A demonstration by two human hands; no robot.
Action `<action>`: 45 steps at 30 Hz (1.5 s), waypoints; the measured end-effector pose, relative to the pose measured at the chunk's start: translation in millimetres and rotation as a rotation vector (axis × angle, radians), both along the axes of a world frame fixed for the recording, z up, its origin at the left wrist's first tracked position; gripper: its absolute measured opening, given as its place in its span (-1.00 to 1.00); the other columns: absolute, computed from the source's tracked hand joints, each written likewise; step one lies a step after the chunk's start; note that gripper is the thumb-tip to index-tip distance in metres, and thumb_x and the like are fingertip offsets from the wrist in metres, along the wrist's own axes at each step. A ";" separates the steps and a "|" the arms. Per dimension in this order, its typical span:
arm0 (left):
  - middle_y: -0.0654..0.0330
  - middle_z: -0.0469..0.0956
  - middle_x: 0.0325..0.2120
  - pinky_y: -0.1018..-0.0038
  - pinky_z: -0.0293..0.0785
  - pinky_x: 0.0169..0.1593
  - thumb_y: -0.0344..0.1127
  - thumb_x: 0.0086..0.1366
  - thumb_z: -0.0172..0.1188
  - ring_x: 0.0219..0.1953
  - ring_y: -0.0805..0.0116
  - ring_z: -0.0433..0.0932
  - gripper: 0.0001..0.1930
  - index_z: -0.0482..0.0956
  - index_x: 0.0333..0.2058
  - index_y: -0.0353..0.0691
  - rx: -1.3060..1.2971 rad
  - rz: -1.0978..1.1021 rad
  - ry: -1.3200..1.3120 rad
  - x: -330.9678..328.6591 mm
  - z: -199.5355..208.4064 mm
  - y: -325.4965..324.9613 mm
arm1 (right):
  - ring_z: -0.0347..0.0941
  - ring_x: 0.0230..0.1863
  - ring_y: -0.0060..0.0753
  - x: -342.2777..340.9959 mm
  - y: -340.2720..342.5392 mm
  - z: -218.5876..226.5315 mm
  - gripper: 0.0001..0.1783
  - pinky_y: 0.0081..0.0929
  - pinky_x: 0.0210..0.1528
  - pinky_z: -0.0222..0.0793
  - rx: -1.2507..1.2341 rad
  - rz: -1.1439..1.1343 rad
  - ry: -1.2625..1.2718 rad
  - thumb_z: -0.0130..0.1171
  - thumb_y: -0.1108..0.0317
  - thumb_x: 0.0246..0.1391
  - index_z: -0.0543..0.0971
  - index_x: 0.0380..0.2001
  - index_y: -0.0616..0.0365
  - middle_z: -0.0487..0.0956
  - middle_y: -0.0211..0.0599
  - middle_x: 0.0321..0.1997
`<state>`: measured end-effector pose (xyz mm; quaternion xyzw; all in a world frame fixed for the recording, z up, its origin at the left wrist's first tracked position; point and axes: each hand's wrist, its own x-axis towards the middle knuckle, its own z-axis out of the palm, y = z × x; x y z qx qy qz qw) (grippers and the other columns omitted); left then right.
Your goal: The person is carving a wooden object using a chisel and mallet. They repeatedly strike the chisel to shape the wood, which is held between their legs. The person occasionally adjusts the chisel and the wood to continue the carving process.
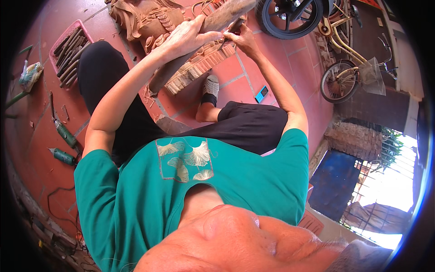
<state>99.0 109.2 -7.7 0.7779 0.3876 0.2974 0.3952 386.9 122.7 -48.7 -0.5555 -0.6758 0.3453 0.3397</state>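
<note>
My left hand [192,36] is closed around a long, rounded piece of wood [229,13] that slants across the top of the view. Its thumb stretches toward my right hand [244,41], which pinches a thin dark tool resembling a chisel [234,27]. The tool's tip is hard to make out against the wood. Beneath my hands lies a carved wooden piece with a ridged edge [199,68]. A larger, deeply carved brown wooden piece [140,22] sits just beyond my left arm.
A pink basket [55,47] full of chisel-like tools stands at left, above two green power tools [65,133] and a cable. A blue phone [261,94] lies on the red-tiled floor [229,70]. A motorbike wheel [290,18] and a bicycle [340,80] are at far right.
</note>
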 end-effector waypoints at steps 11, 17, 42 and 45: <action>0.02 0.62 -0.40 0.32 0.55 -0.24 0.17 0.29 0.23 -0.37 0.30 0.63 -0.29 0.39 0.17 -0.31 0.047 0.060 -0.119 -5.2 -2.3 0.8 | 0.59 -0.29 -0.55 -7.6 -0.6 -2.5 -0.68 -0.55 -0.29 0.57 -0.089 0.019 0.120 0.41 0.43 0.04 0.52 -0.18 0.25 0.60 -0.37 -0.34; 0.11 0.59 -0.45 0.38 0.53 -0.32 0.14 0.28 0.27 -0.42 0.39 0.58 -0.36 0.44 0.07 -0.32 -0.004 0.046 -0.269 -2.1 8.4 -5.2 | 0.57 -0.32 -0.58 -13.9 -1.0 -4.0 -0.70 -0.55 -0.26 0.54 -0.035 0.049 -0.025 0.41 0.38 0.04 0.54 -0.22 0.26 0.63 -0.35 -0.37; -0.17 0.60 -0.50 0.14 0.54 -0.18 0.40 0.21 0.15 -0.33 -0.06 0.67 -0.18 0.45 -0.21 -0.50 -0.011 0.021 0.010 -11.1 -8.3 3.4 | 0.62 -0.30 -0.55 -10.6 2.7 -6.8 -0.72 -0.54 -0.28 0.54 0.000 0.054 -0.058 0.40 0.37 0.06 0.53 -0.26 0.26 0.65 -0.32 -0.39; -0.14 0.59 -0.53 0.16 0.54 -0.21 0.40 0.22 0.15 -0.37 -0.03 0.67 -0.17 0.45 -0.21 -0.51 -0.037 0.032 0.004 -16.1 -3.3 5.1 | 0.63 -0.30 -0.52 -17.4 -3.6 -11.1 -0.68 -0.50 -0.28 0.55 0.015 0.085 0.025 0.42 0.32 0.04 0.53 -0.26 0.26 0.66 -0.32 -0.38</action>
